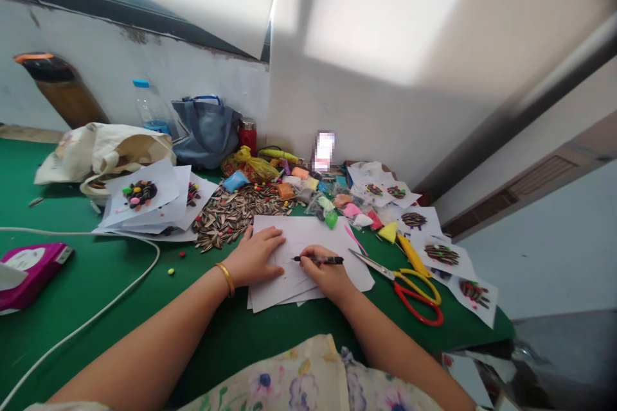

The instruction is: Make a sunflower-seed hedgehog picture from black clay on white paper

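White paper sheets lie stacked on the green table in front of me, with a faint curved line on the top one. My right hand is closed around a black pen, its tip at the middle of the sheet. Flat on the paper's left side rests my left hand, fingers spread, holding nothing. Just beyond it spreads a pile of striped sunflower seeds. Right of the paper are scissors with one red and one yellow handle, opened a little, and a yellow utility knife.
Seed-decorated sheets lie at left and right. Bagged coloured clay sits behind the paper. Further back stand a blue bag, a bottle and a phone. A white cable and purple tissue pack are at left.
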Demonstrator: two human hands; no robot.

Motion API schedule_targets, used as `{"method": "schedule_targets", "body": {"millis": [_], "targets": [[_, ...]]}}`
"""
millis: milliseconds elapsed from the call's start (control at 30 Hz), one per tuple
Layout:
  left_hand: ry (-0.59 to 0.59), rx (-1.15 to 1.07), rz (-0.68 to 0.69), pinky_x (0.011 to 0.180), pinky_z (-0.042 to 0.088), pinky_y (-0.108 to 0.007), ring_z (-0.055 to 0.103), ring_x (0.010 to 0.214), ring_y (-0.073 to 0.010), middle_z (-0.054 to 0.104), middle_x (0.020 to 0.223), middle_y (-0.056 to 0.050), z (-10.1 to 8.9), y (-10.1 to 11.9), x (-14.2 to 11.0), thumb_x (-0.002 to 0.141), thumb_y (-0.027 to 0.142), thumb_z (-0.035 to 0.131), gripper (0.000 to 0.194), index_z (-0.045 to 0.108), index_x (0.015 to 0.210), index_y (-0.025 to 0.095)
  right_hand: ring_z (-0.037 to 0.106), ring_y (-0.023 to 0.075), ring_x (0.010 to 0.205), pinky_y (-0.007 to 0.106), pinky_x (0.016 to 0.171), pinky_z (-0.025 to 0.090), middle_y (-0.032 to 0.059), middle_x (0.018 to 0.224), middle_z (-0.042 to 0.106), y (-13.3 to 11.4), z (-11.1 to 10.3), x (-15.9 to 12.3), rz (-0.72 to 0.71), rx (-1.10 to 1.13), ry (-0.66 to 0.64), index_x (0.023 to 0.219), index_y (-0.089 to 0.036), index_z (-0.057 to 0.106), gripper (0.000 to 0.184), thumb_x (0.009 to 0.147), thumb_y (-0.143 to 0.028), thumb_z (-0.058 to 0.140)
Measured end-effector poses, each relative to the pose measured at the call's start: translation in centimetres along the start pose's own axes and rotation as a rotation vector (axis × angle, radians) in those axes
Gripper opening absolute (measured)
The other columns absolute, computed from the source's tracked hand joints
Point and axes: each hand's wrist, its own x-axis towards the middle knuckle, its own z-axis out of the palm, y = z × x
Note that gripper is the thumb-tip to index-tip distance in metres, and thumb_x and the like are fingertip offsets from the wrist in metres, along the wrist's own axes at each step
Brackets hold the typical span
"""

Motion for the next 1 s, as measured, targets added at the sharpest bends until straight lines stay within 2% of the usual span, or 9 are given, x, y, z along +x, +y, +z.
{"method": "schedule_targets", "body": {"millis": [800,1000], "targets": [[0.003,0.003,0.008,0.113,0.002,-0.063,0.03,0.139,-0.0325,0.04,0.148,-0.008,0.17,-0.17,0.04,0.071,0.05,0.066,0.07,0.048,0.135,0.028,0.061,0.0165,0.082,0.027,0.075,0.045,-0.0009,0.086,0.068,-0.09,0.24,0.21,-0.055,-0.049,-0.012,0.088,-0.023,0.067,0.015,0.086,-0.028,0.053],[0.001,-0.001,0.011,0.113,0.0,-0.062,0.029,0.14,-0.0322,0.04,0.149,-0.009,0.21,-0.27,0.03,0.071,0.049,0.068,0.071,0.048,0.135,0.028,0.063,0.0176,0.083,0.028,0.076,0.047,0.0007,0.087,0.069,0.67,0.12,0.35,0.01,0.023,0.08,0.09,-0.022,0.066,0.016,0.085,-0.031,0.054]]}}
